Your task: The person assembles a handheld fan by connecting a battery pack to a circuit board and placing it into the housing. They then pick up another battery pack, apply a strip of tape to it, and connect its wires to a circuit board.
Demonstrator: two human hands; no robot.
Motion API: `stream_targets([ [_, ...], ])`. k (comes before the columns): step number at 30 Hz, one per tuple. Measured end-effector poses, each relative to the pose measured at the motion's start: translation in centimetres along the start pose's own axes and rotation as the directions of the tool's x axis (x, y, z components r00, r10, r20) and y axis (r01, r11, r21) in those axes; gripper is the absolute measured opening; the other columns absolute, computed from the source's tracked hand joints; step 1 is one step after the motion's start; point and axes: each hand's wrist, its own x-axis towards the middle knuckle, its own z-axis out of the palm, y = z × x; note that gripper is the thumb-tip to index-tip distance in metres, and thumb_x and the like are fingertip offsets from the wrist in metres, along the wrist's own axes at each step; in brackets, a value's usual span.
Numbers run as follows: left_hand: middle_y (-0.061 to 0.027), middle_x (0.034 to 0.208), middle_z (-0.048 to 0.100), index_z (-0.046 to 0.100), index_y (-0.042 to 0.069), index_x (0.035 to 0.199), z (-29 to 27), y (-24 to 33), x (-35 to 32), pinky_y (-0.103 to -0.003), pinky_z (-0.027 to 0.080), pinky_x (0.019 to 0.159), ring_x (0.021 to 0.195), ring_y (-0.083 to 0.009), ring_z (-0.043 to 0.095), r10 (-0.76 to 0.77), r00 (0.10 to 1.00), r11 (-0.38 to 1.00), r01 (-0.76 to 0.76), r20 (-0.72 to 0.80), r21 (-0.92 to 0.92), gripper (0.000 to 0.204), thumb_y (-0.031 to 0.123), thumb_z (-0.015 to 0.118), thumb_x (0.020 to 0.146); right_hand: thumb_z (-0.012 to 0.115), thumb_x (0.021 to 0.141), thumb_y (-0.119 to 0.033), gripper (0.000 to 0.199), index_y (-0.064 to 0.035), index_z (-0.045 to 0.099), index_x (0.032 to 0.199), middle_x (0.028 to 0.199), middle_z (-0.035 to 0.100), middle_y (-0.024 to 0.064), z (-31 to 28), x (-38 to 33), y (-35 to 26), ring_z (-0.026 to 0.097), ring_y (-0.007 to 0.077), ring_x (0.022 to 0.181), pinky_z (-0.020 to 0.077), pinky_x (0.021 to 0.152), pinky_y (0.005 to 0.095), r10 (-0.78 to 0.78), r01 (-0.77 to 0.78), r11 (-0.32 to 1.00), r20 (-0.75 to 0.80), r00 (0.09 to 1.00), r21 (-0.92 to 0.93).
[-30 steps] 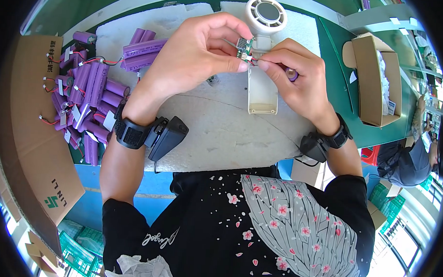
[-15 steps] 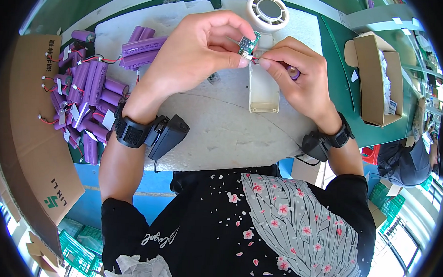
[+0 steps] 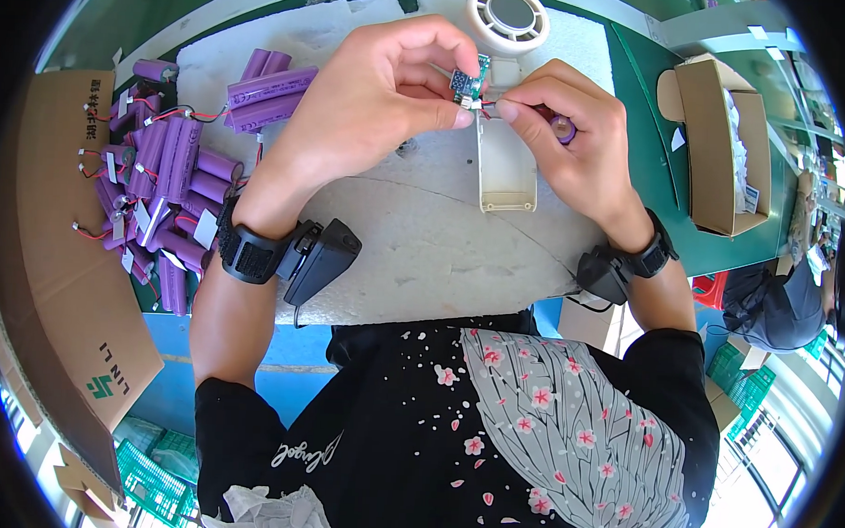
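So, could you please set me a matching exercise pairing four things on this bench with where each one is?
Things:
1. small circuit board
2. purple batteries
3. open cardboard box
4. white fan casing

Places:
a. far right of the bench
b. lying under both hands
c. pinched in the left hand
d. heaped at the left

Pairs: 1-c, 2-d, 3-a, 4-b

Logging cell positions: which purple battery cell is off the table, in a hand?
The purple cell tucked in the right hand; the others lie on the table, left.
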Motion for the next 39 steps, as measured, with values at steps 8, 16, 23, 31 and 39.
stream_targets([
  [8, -0.0025, 0.092, 0.061, 0.052, 0.003, 0.097, -0.2, -0.1, 0.1, -0.023, 0.050, 0.076, 0.086, -0.0099, 0.060, -0.004, 1.000, 1.000, 0.004, 0.000, -0.003, 0.027, -0.008, 0.067, 0.076, 0.066, 0.080, -0.003, 0.006, 0.0016, 0.064, 0.083, 0.076, 0.059, 0.0061, 0.0, 0.1, 0.0, 0.050, 0.0110, 0.060, 0.0371, 0.052, 0.0216, 0.004, -0.004, 1.000, -0.006, 1.000, 0.008],
  [16, -0.0027, 0.090, 0.060, 0.053, 0.002, 0.096, 0.1, -0.1, 0.0, -0.023, 0.050, 0.074, 0.082, -0.0095, 0.060, 0.006, 1.000, 1.000, -0.006, -0.010, -0.027, 0.026, -0.007, 0.068, 0.076, 0.065, 0.080, -0.003, 0.005, 0.0016, 0.064, 0.083, 0.075, 0.059, 0.0061, 0.0, 0.0, -0.1, 0.050, 0.0116, 0.060, 0.0376, 0.053, 0.0225, -0.005, 0.005, 1.000, -0.001, 1.000, -0.002],
  [23, -0.0036, 0.093, 0.063, 0.057, 0.002, 0.105, 0.2, -0.1, 0.0, -0.022, 0.049, 0.074, 0.083, -0.0090, 0.060, 0.007, 1.000, 1.000, -0.006, -0.023, 0.025, 0.029, -0.005, 0.067, 0.078, 0.067, 0.079, -0.003, 0.006, 0.0012, 0.065, 0.083, 0.075, 0.059, 0.0064, 0.1, -0.1, 0.3, 0.050, 0.0127, 0.059, 0.0389, 0.051, 0.0238, -0.066, 0.066, 0.998, 0.017, 0.998, -0.014],
  [31, -0.0055, 0.082, 0.065, 0.065, 0.004, 0.108, 0.6, -0.3, -0.1, -0.023, 0.050, 0.068, 0.074, -0.0092, 0.062, 0.078, 0.995, 0.977, -0.065, -0.056, 0.202, 0.034, -0.001, 0.061, 0.074, 0.069, 0.077, -0.004, 0.008, -0.0003, 0.064, 0.083, 0.075, 0.058, 0.0070, 0.3, -0.2, 0.7, 0.052, 0.0124, 0.059, 0.0413, 0.051, 0.0237, -0.229, 0.231, 0.970, 0.031, 0.973, -0.081],
  [39, -0.0108, 0.083, 0.067, 0.065, 0.005, 0.106, 1.2, -0.6, 0.1, -0.026, 0.051, 0.067, 0.069, -0.0146, 0.064, 0.269, 0.961, 0.878, -0.217, -0.065, 0.427, 0.035, 0.002, 0.062, 0.071, 0.070, 0.075, -0.004, 0.024, -0.0031, 0.056, 0.094, 0.077, 0.056, 0.0060, 0.5, -0.1, 0.1, 0.053, 0.0114, 0.058, 0.0426, 0.052, 0.0224, -0.106, 0.099, 0.991, -0.083, 0.991, -0.092],
])
